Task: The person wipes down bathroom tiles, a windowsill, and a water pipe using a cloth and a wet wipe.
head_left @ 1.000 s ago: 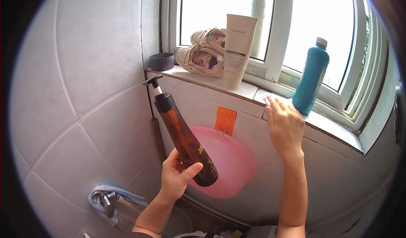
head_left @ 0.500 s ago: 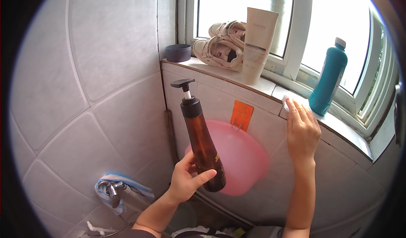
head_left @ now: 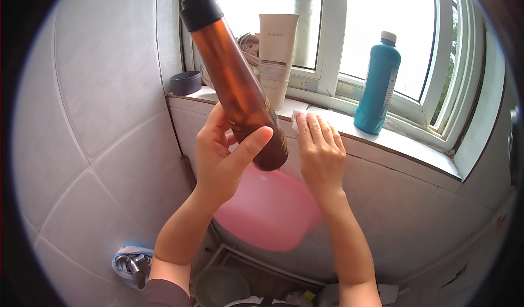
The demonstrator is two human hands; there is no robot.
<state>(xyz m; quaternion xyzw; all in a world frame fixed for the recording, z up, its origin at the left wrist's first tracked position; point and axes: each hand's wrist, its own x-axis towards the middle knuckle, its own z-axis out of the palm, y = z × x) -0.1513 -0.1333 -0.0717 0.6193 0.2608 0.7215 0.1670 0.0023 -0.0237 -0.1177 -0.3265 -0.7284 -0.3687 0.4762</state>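
My left hand (head_left: 217,157) grips the lower part of a brown translucent pump bottle (head_left: 234,83) with a black collar and pump head. The bottle is tilted, its pump toward the upper left, in front of the sill. My right hand (head_left: 323,157) presses a small white wipe or tissue (head_left: 295,120) at the front edge of the tiled window sill (head_left: 417,151); most of the wipe is under the fingers. A cream squeeze tube (head_left: 278,56) stands on its cap left of that hand. To the right is a teal bottle (head_left: 377,86) with a white cap.
Pale shoes (head_left: 249,46), partly hidden by the pump bottle, and a dark round container (head_left: 186,82) sit on the sill's left part. A pink basin (head_left: 267,209) hangs on the wall below. At lower left, a striped towel (head_left: 123,260) wraps a metal tap (head_left: 137,271).
My left hand has raised the pump bottle higher, in front of the shoes. The right hand has slid left along the sill with the wipe, away from the teal bottle. The view has shifted right.
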